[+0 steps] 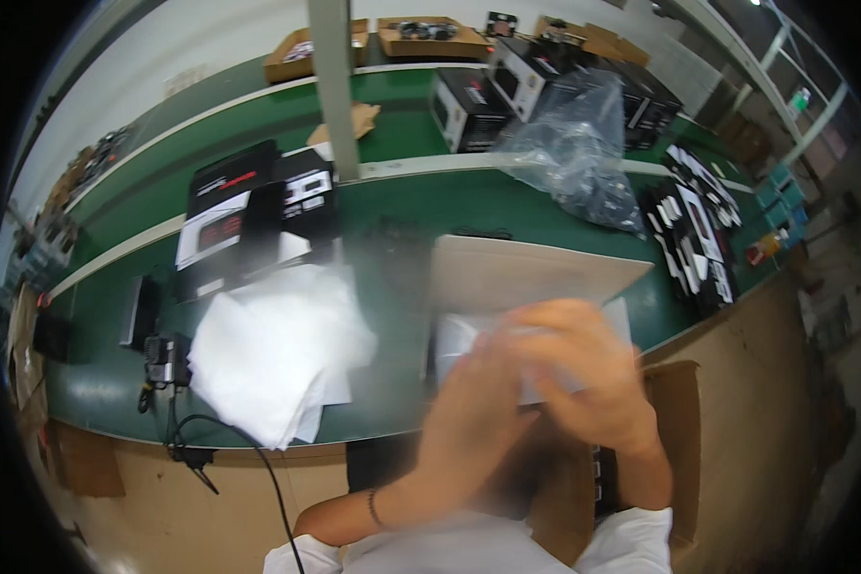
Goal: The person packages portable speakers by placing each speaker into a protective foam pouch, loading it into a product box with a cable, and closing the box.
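My left hand (474, 411), with a dark beaded bracelet on the wrist, and my right hand (584, 368) come together over an open box (536, 268). Motion smears both, and the right one covers the left one's fingertips; whether anything is between them cannot be made out. Behind the hands stands the box's raised lid, grey-brown on its inner side. Something white (457, 337) shows inside, left of the fingers. To the left of the box lies a stack of white soft sheets (277, 349), apart from both hands.
Flat black-and-white cartons (230, 215) lie behind the sheets, near an upright post (333, 96). A clear plastic bag (584, 153) rests among black boxes (469, 110). More cartons (698, 239) are stacked right. A black adapter (167, 361) with cable sits left. Below is a cardboard box (677, 421).
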The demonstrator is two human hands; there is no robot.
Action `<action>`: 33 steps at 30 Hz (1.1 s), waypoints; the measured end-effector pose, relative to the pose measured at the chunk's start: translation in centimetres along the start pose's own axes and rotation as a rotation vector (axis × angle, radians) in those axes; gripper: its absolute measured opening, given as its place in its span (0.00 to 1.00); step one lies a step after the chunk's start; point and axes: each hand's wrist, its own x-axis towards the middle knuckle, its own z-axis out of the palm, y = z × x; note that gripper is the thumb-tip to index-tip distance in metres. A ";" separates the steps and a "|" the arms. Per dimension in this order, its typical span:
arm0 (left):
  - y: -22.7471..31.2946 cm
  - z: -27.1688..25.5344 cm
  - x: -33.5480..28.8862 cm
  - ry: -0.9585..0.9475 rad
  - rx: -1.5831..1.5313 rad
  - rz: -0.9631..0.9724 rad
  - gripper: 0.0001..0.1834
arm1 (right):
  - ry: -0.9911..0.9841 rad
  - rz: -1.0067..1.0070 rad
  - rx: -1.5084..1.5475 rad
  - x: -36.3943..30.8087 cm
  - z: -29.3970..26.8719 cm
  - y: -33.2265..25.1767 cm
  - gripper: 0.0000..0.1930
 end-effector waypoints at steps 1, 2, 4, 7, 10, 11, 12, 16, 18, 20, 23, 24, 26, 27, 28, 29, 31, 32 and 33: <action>0.1 -0.9 0.6 -0.029 -0.029 -0.033 0.37 | 0.234 0.114 0.070 -2.2 -1.0 1.2 0.11; 0.3 -1.0 0.5 -0.034 -0.054 -0.041 0.41 | 0.475 0.217 0.140 -4.4 -1.8 2.7 0.11; 1.0 -1.3 1.3 -0.024 -0.079 -0.008 0.41 | 0.704 0.421 0.296 -8.0 -4.3 5.4 0.16; 0.9 -1.1 1.6 -0.006 -0.055 0.015 0.41 | 0.502 0.550 0.629 -10.1 -2.4 8.7 0.24; 0.9 -1.3 1.9 -0.016 0.003 -0.034 0.38 | 0.323 0.607 0.972 -10.9 0.6 9.5 0.35; 1.0 -1.1 1.9 -0.019 0.014 -0.028 0.38 | 0.350 0.638 1.036 -10.8 1.2 9.4 0.36; 1.0 -0.8 1.9 -0.017 0.016 -0.028 0.37 | 0.344 0.622 0.976 -10.3 1.6 9.1 0.37; 1.2 -1.9 1.8 -0.059 -0.075 -0.039 0.25 | 0.353 0.631 0.897 -9.4 2.1 8.2 0.38; 0.2 -3.9 1.0 0.093 -0.127 -0.011 0.21 | 0.350 0.658 0.856 -9.5 2.1 8.4 0.37; -1.3 -5.3 -0.7 0.367 -0.432 -0.105 0.21 | 0.351 0.636 0.866 -9.0 2.3 8.4 0.38; -5.7 -5.3 0.6 0.343 -0.813 -0.366 0.34 | 0.376 0.643 0.827 -9.2 2.2 7.8 0.41; -7.0 -4.3 0.5 0.195 -1.013 -0.395 0.40 | 0.362 0.641 0.835 -9.1 2.3 7.7 0.43; -7.2 -3.0 1.7 -0.047 -1.127 -0.495 0.48 | 0.354 0.584 0.812 -9.4 2.0 7.9 0.46; -7.2 -2.6 1.8 -0.103 -1.078 -0.488 0.50 | 0.354 0.573 0.823 -9.3 2.1 8.3 0.46; -7.3 -3.1 2.0 -0.100 -1.066 -0.485 0.50 | 0.348 0.451 0.742 -9.2 2.2 8.8 0.45; -7.3 -3.1 2.3 -0.093 -1.033 -0.469 0.48 | 0.351 0.344 0.646 -9.2 2.1 9.3 0.45; -8.0 -2.7 2.9 -0.040 -0.927 -0.242 0.35 | 0.352 0.208 0.595 -9.2 1.6 9.9 0.28; -9.1 -2.4 2.5 -0.070 -0.877 -0.152 0.32 | 0.245 0.116 0.499 -9.4 1.1 10.9 0.27; -9.8 -2.4 2.0 -0.100 -0.832 -0.062 0.29 | 0.136 0.030 0.399 -9.3 0.5 11.3 0.27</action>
